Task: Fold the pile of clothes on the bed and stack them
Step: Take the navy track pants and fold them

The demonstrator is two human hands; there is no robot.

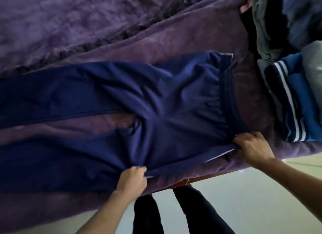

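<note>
**Navy trousers spread on the bed, both hands gripping the near edge**

Through the head camera I am watching the navy trousers (156,97) lying across the purple bedspread (156,36), waistband to the right. The left hand (131,180) is pinching the near side seam, and the right hand (252,146) is clutching the near waistband corner. Just past the waistband a folded blue garment with white stripes (294,101) is sitting. Behind it a loose pile of clothes (268,24) is crowding the far right corner. The bedspread is lying rumpled, and a pale floor (244,190) is showing below its edge, where black-clad legs (200,211) are standing.
</note>
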